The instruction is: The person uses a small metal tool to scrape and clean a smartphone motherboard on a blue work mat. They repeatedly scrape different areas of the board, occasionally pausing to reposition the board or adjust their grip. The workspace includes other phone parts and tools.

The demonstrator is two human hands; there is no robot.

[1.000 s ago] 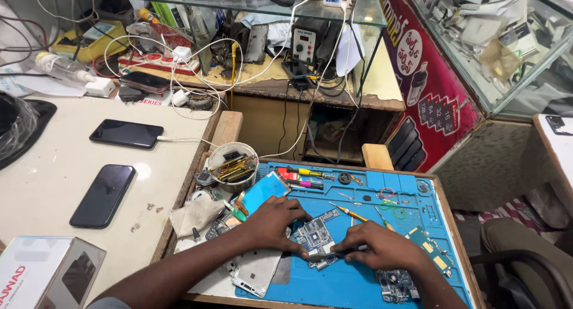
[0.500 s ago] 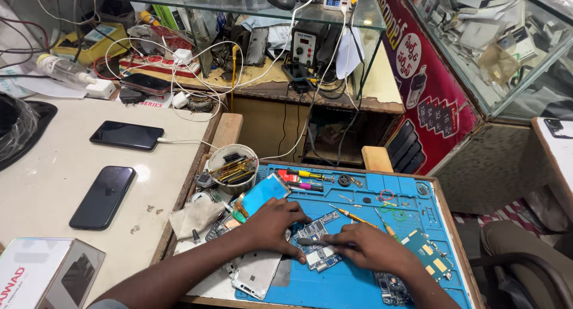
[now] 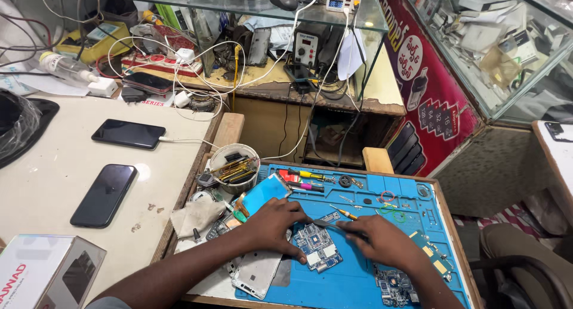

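Fingers of my left hand (image 3: 273, 224) press the circuit board (image 3: 318, 247) flat on the blue mat (image 3: 370, 279), right hand (image 3: 385, 244) pinching tweezers (image 3: 334, 225); risk: a slip gouges components.

bright, even daylight, soft shadows, sharp focus, slight wide-angle edge distortion.

right hand (image 3: 385, 242) drawn back right, circuit board (image 3: 318, 247) more exposed
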